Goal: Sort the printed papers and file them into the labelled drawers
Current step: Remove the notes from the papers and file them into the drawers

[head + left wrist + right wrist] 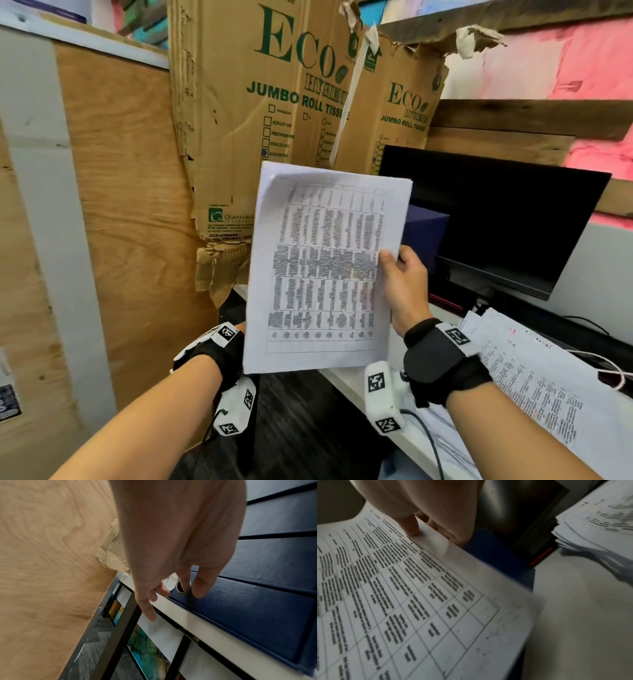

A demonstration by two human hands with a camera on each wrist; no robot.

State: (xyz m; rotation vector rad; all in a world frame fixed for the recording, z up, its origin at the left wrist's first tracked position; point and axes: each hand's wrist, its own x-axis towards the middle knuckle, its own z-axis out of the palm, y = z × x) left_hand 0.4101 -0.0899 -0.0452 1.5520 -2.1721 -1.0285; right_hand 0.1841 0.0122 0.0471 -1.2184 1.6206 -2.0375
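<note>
My right hand (404, 284) pinches the right edge of a printed sheet (318, 267) covered in a table and holds it upright in front of me. In the right wrist view the thumb (411, 527) presses the sheet (419, 601). My left hand (190, 588) is behind the sheet's lower left corner in the head view. In its wrist view one finger is hooked in the metal ring pull (179, 588) of a navy drawer (257, 601), with the thumb beside it. The navy drawer unit (424, 233) stands on the white desk. No labels can be read.
A loose stack of printed papers (531, 377) lies on the white desk (346, 377) at the right. A dark monitor (496, 222) stands behind the drawer unit. Torn cardboard boxes (257, 102) lean at the back, and a plywood wall (120, 205) closes the left. A white cable (609, 370) crosses the desk.
</note>
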